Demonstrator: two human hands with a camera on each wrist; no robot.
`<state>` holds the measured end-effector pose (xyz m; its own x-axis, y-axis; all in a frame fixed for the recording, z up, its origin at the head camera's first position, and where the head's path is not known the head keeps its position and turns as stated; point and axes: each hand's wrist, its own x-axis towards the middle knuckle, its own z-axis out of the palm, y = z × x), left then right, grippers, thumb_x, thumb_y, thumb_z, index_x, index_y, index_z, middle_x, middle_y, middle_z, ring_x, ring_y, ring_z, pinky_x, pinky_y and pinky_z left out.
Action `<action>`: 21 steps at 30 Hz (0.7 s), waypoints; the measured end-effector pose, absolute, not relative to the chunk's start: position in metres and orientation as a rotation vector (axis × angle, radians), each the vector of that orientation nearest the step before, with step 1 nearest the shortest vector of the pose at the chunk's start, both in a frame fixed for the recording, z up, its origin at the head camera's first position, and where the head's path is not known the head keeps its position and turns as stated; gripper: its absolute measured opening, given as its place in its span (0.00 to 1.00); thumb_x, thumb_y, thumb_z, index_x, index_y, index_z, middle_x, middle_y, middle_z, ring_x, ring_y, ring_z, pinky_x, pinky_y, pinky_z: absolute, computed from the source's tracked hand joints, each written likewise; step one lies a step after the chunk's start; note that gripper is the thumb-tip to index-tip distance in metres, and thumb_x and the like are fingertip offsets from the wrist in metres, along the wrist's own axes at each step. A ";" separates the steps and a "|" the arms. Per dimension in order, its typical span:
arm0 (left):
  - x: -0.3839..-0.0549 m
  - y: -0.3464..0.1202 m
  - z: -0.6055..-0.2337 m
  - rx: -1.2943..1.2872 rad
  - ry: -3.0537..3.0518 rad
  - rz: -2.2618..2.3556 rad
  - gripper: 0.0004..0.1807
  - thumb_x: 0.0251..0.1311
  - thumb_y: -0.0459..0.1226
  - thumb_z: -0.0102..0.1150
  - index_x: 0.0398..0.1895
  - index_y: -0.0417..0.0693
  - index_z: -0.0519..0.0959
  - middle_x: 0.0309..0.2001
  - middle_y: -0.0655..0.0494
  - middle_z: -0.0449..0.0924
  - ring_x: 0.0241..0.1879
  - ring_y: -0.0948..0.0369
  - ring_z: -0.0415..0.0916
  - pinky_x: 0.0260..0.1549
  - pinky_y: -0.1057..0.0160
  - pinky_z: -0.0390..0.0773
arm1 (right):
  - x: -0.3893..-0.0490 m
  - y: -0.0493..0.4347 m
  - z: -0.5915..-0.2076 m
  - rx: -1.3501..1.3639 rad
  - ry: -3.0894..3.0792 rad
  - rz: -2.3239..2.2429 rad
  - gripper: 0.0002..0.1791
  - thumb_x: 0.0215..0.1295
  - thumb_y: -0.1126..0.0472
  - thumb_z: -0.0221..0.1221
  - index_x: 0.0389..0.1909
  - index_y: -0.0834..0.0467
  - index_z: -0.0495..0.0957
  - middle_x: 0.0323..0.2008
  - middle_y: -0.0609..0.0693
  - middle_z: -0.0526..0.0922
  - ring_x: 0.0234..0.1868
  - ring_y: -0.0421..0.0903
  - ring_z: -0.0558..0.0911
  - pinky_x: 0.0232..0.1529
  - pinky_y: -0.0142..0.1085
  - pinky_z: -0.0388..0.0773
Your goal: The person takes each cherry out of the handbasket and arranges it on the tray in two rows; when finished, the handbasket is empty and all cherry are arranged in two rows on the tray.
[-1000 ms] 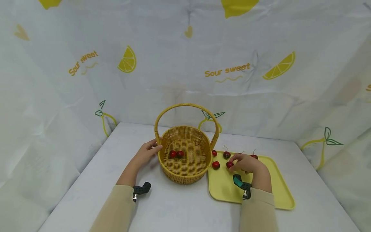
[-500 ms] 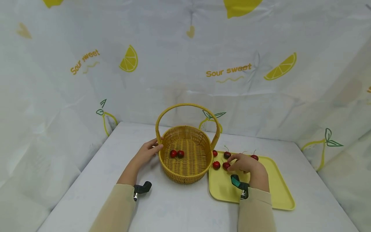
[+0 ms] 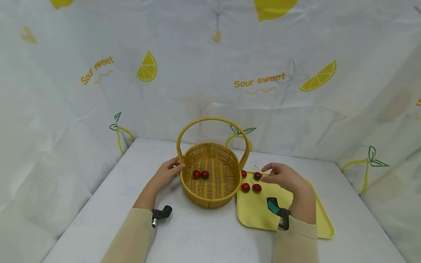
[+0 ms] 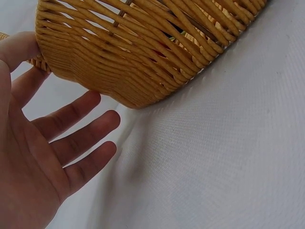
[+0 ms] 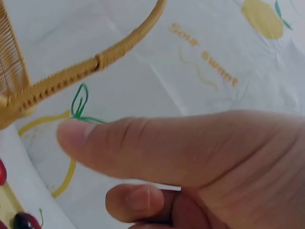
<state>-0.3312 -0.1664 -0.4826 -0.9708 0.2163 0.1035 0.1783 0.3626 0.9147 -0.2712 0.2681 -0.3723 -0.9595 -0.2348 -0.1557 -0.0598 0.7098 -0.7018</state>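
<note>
My left hand (image 3: 167, 173) holds the yellow wicker basket (image 3: 212, 202) at its left side. In the left wrist view, the thumb and index finger pinch the basket near the foot of its handle, while the other fingers (image 4: 88, 136) extend loosely beside the wall. Two red cherries (image 3: 200, 174) lie together inside the basket. Over the yellow tray (image 3: 256, 215) hovers my right hand (image 3: 284, 177), thumb and fingers apart and holding nothing. Its fingertips are close to a dark, stemmed cherry (image 3: 258, 176). Several cherries, including a red one (image 3: 257, 188), lie at the tray's left end. The hand hides the tray's far part.
The basket's tall arched handle (image 3: 213, 118) rises above its bowl, next to the tray's left edge. A white cloth covers the table (image 3: 197, 233). Behind it hangs a pale lemon-print backdrop (image 3: 197, 73).
My right hand first shifted a cherry slightly left on the tray, then let go and moved up and right. The cherry stays beside the others. My left hand still holds the basket.
</note>
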 end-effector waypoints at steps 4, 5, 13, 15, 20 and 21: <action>-0.331 -0.168 -0.483 0.372 2.563 1.721 0.30 0.74 0.51 0.58 0.75 0.55 0.70 0.61 0.41 0.77 0.46 0.53 0.78 0.44 0.54 0.78 | -0.267 0.261 -0.362 -0.350 2.685 -1.195 0.21 0.68 0.54 0.68 0.54 0.61 0.78 0.26 0.50 0.70 0.30 0.50 0.71 0.34 0.39 0.69; -0.331 -0.168 -0.482 0.371 2.558 1.725 0.30 0.73 0.52 0.58 0.75 0.56 0.70 0.61 0.41 0.77 0.47 0.53 0.78 0.44 0.55 0.78 | -0.267 0.259 -0.359 -0.378 2.681 -1.215 0.20 0.68 0.55 0.68 0.54 0.61 0.78 0.26 0.50 0.70 0.30 0.50 0.71 0.35 0.38 0.69; -0.312 -0.162 -0.455 0.372 2.534 1.715 0.29 0.76 0.45 0.57 0.76 0.47 0.69 0.61 0.37 0.76 0.46 0.53 0.77 0.49 0.45 0.78 | -0.266 0.229 -0.352 -0.608 2.631 -1.313 0.17 0.67 0.56 0.69 0.50 0.61 0.79 0.25 0.50 0.68 0.26 0.43 0.67 0.33 0.36 0.68; -0.304 -0.159 -0.443 0.378 2.530 1.706 0.29 0.76 0.42 0.56 0.75 0.43 0.68 0.61 0.35 0.76 0.46 0.53 0.77 0.50 0.41 0.77 | -0.268 0.219 -0.353 -0.640 2.615 -1.327 0.18 0.67 0.56 0.69 0.50 0.62 0.78 0.25 0.49 0.66 0.24 0.43 0.65 0.31 0.36 0.67; -0.302 -0.159 -0.441 0.381 2.545 1.686 0.28 0.77 0.42 0.55 0.75 0.43 0.68 0.62 0.35 0.75 0.47 0.53 0.76 0.51 0.42 0.77 | -0.277 0.193 -0.364 -0.658 2.613 -1.351 0.18 0.66 0.57 0.70 0.51 0.60 0.79 0.25 0.49 0.65 0.24 0.43 0.63 0.28 0.36 0.65; -0.302 -0.159 -0.441 0.381 2.546 1.685 0.28 0.77 0.42 0.55 0.75 0.43 0.68 0.62 0.35 0.75 0.47 0.52 0.76 0.51 0.42 0.77 | -0.280 0.187 -0.367 -0.648 2.617 -1.356 0.17 0.66 0.57 0.69 0.51 0.60 0.80 0.26 0.49 0.65 0.25 0.44 0.64 0.29 0.36 0.65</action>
<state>-0.3024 -0.1589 -0.4413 -0.9673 0.2401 0.0821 0.1694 0.3700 0.9135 -0.2797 0.1873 -0.3670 -0.9006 -0.4263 0.0851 -0.3152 0.5058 -0.8030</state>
